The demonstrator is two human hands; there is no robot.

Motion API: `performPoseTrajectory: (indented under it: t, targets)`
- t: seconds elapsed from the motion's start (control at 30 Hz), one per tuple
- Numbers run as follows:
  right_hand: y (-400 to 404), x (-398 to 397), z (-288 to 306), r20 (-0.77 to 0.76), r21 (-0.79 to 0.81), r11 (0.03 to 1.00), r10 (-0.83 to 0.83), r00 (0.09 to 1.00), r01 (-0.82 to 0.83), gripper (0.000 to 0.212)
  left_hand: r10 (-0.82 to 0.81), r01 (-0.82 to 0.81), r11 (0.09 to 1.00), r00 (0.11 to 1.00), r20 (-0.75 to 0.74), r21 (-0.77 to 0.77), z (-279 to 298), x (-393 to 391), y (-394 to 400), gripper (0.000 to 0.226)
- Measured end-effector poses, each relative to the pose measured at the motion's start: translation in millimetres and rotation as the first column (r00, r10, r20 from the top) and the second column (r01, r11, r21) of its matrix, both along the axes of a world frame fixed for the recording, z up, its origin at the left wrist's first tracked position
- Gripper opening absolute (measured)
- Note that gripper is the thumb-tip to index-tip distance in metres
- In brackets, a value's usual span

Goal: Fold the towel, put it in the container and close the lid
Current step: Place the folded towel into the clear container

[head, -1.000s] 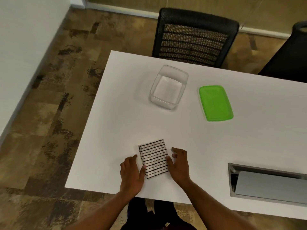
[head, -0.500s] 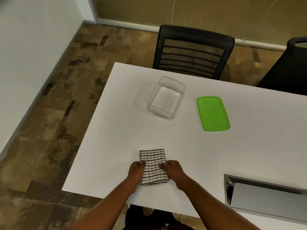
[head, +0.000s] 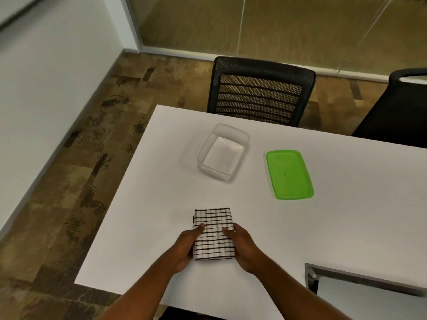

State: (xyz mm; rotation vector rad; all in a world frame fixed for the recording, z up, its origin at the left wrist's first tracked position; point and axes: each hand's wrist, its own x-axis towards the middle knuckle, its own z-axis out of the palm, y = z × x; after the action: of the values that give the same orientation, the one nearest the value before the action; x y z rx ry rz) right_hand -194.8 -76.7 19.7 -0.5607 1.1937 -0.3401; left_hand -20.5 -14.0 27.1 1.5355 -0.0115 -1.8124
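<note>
A white towel (head: 213, 232) with a black grid pattern lies folded into a small rectangle near the table's front edge. My left hand (head: 188, 244) grips its left side with the thumb on top. On the towel's right side my right hand (head: 242, 244) holds it the same way. A clear plastic container (head: 223, 152) stands open and empty further back on the table. To the container's right the green lid (head: 288, 174) lies flat on the white table (head: 346, 204).
A black mesh chair (head: 261, 91) stands behind the table's far edge, and a second dark chair (head: 397, 107) is at the far right. A metal cable hatch (head: 369, 289) is set into the table at the front right. The table's left edge drops to patterned floor.
Both hands have closed in from beside the towel onto its two sides and now grip it. The view has tilted up, so everything sits lower in the frame.
</note>
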Motion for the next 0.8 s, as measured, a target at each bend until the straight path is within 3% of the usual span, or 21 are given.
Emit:
performPoseTrajectory:
  t: [0.07, 0.13, 0.3, 0.43, 0.57, 0.8]
  targets:
    - [-6, -1, 5, 0.032, -0.007, 1.0, -0.007, 0.999, 0.007, 0.028, -0.008, 0.007, 1.0, 0.986, -0.165, -0.005, 4, 7, -3, 0.044]
    - [-13, 0, 8, 0.044, -0.021, 0.999, -0.024, 0.999, 0.025, 0.028, -0.027, 0.026, 1.0, 0.986, -0.164, -0.008, 8, 15, -11, 0.047]
    - [-36, 18, 21, -0.016, -0.061, 0.992, -0.109, 0.994, 0.108, 0.027, -0.06, 0.071, 0.988, 0.994, 0.087, -0.138, 25, 39, -49, 0.037]
    - [-65, 43, 38, -0.066, -0.132, 0.971, -0.207, 0.976, 0.197, 0.025, -0.097, 0.181, 0.955, 0.94, 0.326, -0.237, 45, 59, -94, 0.025]
    - [-109, 65, 55, -0.102, -0.205, 0.948, -0.27, 0.957, 0.245, 0.028, -0.128, 0.268, 0.92, 0.896, 0.426, -0.288, 57, 79, -145, 0.016]
    - [-188, 99, 55, -0.311, -0.367, 0.897, -0.367, 0.877, 0.245, 0.024, -0.094, 0.298, 0.921, 0.796, 0.598, -0.251, 55, 97, -245, 0.025]
